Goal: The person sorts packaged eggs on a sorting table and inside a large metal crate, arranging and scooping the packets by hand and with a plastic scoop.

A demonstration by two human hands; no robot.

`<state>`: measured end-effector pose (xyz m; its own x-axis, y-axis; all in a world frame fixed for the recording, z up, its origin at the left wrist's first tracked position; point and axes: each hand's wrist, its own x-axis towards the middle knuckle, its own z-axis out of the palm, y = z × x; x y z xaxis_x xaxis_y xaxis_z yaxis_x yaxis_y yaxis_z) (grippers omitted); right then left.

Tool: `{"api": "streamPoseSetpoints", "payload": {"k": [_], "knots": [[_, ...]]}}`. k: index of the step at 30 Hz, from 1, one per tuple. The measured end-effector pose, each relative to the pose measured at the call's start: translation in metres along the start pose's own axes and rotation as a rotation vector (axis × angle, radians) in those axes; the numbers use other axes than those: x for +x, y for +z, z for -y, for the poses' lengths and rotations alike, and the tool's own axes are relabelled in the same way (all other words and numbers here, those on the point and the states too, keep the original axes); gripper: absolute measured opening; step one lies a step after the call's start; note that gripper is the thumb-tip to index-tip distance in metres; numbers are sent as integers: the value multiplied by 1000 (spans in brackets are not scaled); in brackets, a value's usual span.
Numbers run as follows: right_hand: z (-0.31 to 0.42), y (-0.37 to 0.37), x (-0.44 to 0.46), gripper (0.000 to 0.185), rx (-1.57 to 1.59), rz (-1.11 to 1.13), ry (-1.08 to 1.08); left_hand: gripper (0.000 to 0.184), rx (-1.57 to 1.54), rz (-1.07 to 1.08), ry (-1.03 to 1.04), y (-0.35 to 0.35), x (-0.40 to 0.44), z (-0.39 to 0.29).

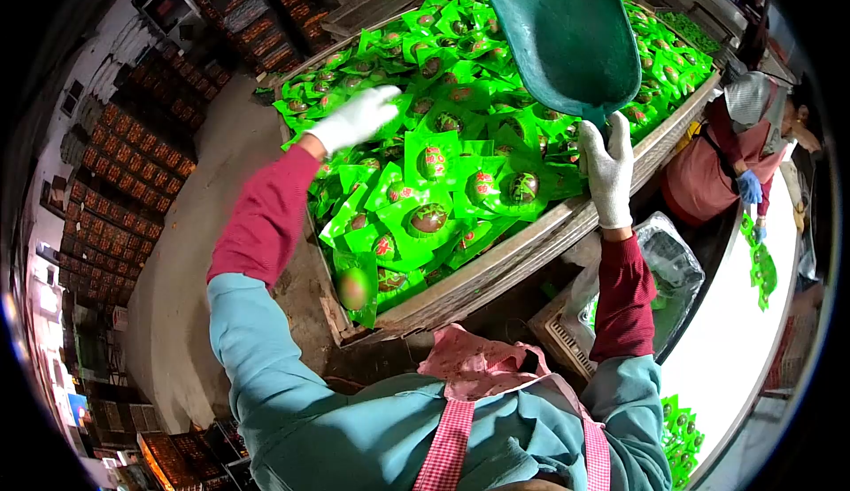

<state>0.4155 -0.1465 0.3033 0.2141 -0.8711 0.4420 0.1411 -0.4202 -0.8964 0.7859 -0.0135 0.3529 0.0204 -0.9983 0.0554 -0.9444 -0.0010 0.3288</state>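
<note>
My right hand, in a white glove, grips the short handle end of a dark green scoop. The scoop is raised over the far right part of the heap, and its pan looks bare. My left hand, also gloved in white, is stretched out flat above the left side of the heap with nothing in it. Below both hands lie many bright green packets, each with a round brown egg-like thing showing through. One packet at the near left corner is smeared by motion.
A wooden-sided bin holds the heap. To the right, a clear plastic-lined crate stands beside a white table with several green packets. A co-worker in a pink apron and blue gloves works there. Stacked crates line the left wall.
</note>
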Motion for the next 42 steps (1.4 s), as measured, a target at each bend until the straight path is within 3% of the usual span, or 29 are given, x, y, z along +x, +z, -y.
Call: {"api": "streamPoseSetpoints", "payload": {"k": [1,3,5,7,8,9,11,12,13,15,17,19,20,21,23,25,26,27,29,33,35,36,37,39,41,42], "knots": [[2,0,-1,32,-6,-2,-1,51,259,116,50,15,6,-4],[8,1,-3,30,124,23,12,52,476,117,18,34,8,-9],[12,1,-2,29,112,5,43,57,445,123,81,24,17,-5],[17,3,-5,27,167,-41,97,63,538,293,-207,5,23,-19],[16,3,-6,27,165,-41,98,65,619,274,-201,1,26,-13],[13,3,-4,28,169,-49,77,63,597,467,-236,-18,38,-30],[8,0,-3,30,169,-83,47,66,397,515,-159,-36,61,-31],[8,3,-3,32,189,-121,-1,69,325,418,61,-40,75,-21],[0,1,1,32,69,-125,-44,66,320,269,51,-39,87,-23],[0,-2,1,32,29,-101,-21,63,214,-23,-161,-5,124,-3],[6,-2,-1,33,90,-68,81,58,216,89,-141,20,141,3],[1,-2,1,34,26,-115,-19,54,396,-124,-178,47,147,9],[1,-3,1,35,85,-98,12,51,321,-131,-166,43,150,16],[-3,-4,2,35,31,-114,-16,48,261,-192,-15,40,155,41],[-7,-6,3,36,-51,-134,-43,45,321,-212,-223,6,146,29],[-3,-5,1,36,-29,-132,-10,43,384,-324,-212,-9,123,25],[2,-3,1,36,23,-123,21,45,396,-220,-205,-8,121,36],[4,-2,0,35,51,-110,11,40,990,278,1,2,133,59],[5,-1,0,35,109,-107,24,34,612,-167,7,53,102,65],[1,-2,0,34,53,-132,-3,33,719,-59,155,46,116,89],[9,-4,-1,34,2,-109,88,32,383,336,129,-11,122,51],[11,-3,-1,33,36,-104,69,35,953,435,272,-35,129,44],[10,0,-1,33,71,-103,51,37,920,288,146,-46,137,62],[13,4,-3,35,126,-136,79,31,462,-275,49,-38,142,113],[15,2,-3,35,103,-126,98,34,393,-31,-247,-32,149,130],[13,3,-3,35,95,-130,93,34,841,269,-135,-16,159,171]]}}
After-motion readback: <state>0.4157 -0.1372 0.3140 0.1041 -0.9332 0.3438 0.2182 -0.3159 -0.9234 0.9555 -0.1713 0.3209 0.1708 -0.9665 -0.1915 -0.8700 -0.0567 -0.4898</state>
